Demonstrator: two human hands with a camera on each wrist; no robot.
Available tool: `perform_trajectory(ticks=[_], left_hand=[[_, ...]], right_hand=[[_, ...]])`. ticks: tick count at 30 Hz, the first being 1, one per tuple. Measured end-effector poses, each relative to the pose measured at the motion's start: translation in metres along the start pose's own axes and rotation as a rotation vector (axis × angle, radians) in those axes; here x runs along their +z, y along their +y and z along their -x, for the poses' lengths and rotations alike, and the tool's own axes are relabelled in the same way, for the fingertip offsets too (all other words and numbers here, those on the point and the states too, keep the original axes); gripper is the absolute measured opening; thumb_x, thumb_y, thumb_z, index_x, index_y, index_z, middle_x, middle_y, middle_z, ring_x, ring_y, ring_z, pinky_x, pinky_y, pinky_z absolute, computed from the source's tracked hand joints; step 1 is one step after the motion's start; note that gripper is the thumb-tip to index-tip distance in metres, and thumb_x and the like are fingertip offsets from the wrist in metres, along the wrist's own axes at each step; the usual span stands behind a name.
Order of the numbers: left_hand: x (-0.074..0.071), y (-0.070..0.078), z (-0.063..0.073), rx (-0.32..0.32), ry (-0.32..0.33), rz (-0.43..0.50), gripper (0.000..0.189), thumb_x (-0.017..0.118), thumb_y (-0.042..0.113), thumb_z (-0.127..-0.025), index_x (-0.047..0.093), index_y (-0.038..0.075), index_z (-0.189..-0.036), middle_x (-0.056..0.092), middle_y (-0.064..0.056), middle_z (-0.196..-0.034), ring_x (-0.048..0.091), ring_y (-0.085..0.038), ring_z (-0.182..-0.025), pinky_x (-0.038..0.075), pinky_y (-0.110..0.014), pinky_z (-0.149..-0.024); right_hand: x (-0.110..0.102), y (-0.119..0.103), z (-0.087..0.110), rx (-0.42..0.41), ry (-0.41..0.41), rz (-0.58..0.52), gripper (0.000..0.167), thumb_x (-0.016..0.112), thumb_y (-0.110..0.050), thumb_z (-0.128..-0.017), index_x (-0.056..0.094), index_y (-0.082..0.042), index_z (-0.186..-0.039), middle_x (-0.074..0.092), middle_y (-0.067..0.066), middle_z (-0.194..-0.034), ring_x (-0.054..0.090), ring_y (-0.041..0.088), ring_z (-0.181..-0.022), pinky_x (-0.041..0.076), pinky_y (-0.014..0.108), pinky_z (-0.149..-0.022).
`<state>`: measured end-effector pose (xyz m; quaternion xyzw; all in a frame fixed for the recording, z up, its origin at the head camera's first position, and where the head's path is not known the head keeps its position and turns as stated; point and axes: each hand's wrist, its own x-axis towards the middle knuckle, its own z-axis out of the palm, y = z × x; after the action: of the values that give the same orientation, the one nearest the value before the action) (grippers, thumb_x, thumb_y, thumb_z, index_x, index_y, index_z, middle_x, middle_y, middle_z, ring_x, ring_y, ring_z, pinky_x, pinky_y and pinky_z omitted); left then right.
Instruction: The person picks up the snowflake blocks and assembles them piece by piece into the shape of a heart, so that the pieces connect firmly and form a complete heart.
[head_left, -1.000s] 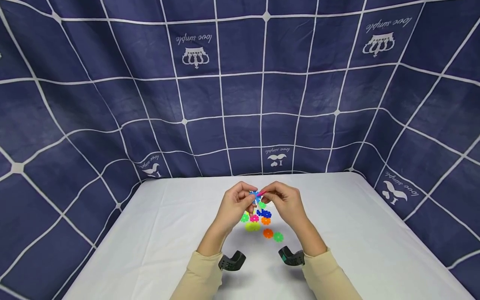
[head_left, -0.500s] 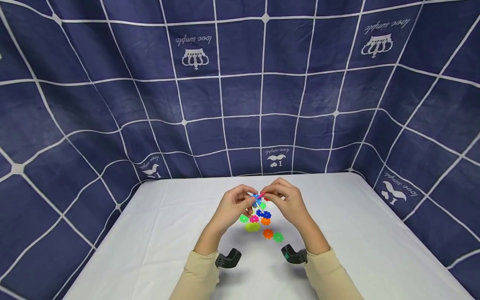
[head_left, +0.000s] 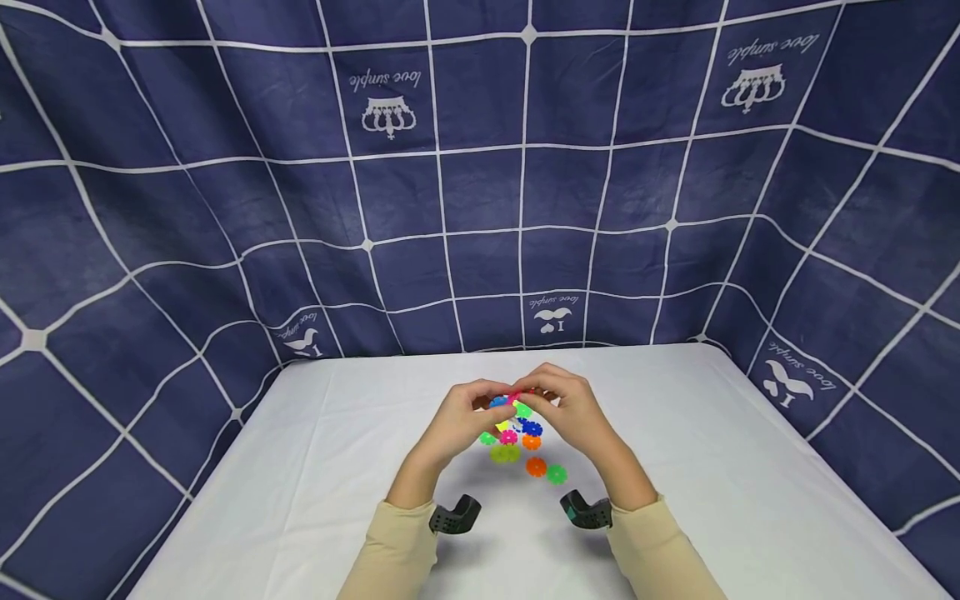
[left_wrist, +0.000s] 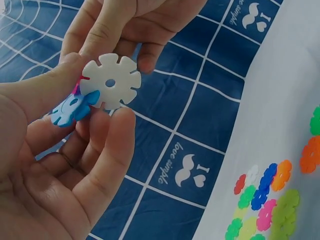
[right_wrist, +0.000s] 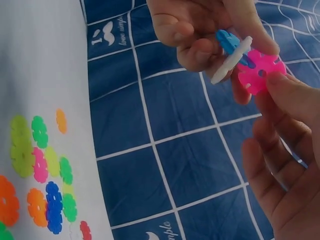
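Note:
Three notched plastic snowflake discs are joined between my hands, above the far part of the table. The white disc (left_wrist: 127, 80) and blue disc (left_wrist: 66, 112) cross at their slots in the left wrist view. The pink disc (right_wrist: 251, 78) meets the blue one's edge in the right wrist view. My left hand (head_left: 459, 418) holds the joined discs, thumb at the pink and blue edges, fingers curled beneath. Thumb and forefinger of my right hand (head_left: 568, 408) pinch the pink disc. In the head view, fingers largely hide all three.
Several loose snowflake discs lie on the white tablecloth (head_left: 300, 467) below my hands. Among them are an orange disc (head_left: 536, 467), a green disc (head_left: 557, 474) and a dark blue disc (head_left: 532, 428). A navy checked curtain (head_left: 480, 192) encloses the table's back and sides.
My hands have drawn closer together, the right fingers shifting left over the joint. The pink disc has moved left with them, and less of the blue disc shows.

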<state>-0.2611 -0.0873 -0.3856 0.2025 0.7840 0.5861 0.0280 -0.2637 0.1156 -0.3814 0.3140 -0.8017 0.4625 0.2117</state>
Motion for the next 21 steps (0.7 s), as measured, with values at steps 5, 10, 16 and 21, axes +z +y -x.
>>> perform_trajectory(ticks=[5,10,16,21], left_hand=[[0.001,-0.001,0.0,-0.011,-0.004,0.032,0.031,0.074,0.016,-0.09,0.068,0.007,-0.119,0.07,-0.012,-0.099,0.069,-0.029,-0.08,0.063,-0.036,-0.071],[0.001,0.0,0.0,-0.04,0.008,0.086,0.034,0.073,0.013,-0.09,0.063,0.003,-0.121,0.066,-0.013,-0.099,0.071,-0.036,-0.085,0.063,-0.038,-0.074],[0.0,0.002,0.0,-0.05,0.011,0.15,0.036,0.07,0.015,-0.094,0.055,0.004,-0.125,0.068,-0.017,-0.117,0.075,-0.029,-0.091,0.063,-0.037,-0.078],[-0.001,0.002,-0.001,-0.024,0.002,0.183,0.035,0.063,0.012,-0.098,0.044,0.007,-0.127,0.069,-0.02,-0.122,0.075,-0.028,-0.096,0.062,-0.039,-0.08]], right_hand=[[0.0,-0.001,-0.001,0.024,-0.016,0.005,0.018,0.073,-0.012,-0.09,0.076,-0.018,-0.106,0.071,-0.006,-0.094,0.063,0.008,-0.084,0.057,0.023,-0.075],[-0.001,0.011,0.0,0.139,0.019,-0.021,0.021,0.068,-0.018,-0.096,0.071,-0.018,-0.117,0.071,0.0,-0.095,0.063,0.01,-0.077,0.056,0.022,-0.071],[0.004,0.041,0.003,0.357,0.057,-0.042,0.019,0.065,-0.02,-0.098,0.07,-0.016,-0.116,0.071,0.008,-0.1,0.062,0.017,-0.074,0.055,0.021,-0.066],[0.015,0.066,0.009,0.498,0.003,0.067,0.02,0.067,-0.017,-0.096,0.07,-0.015,-0.115,0.071,0.007,-0.103,0.061,0.019,-0.083,0.052,0.023,-0.071]])
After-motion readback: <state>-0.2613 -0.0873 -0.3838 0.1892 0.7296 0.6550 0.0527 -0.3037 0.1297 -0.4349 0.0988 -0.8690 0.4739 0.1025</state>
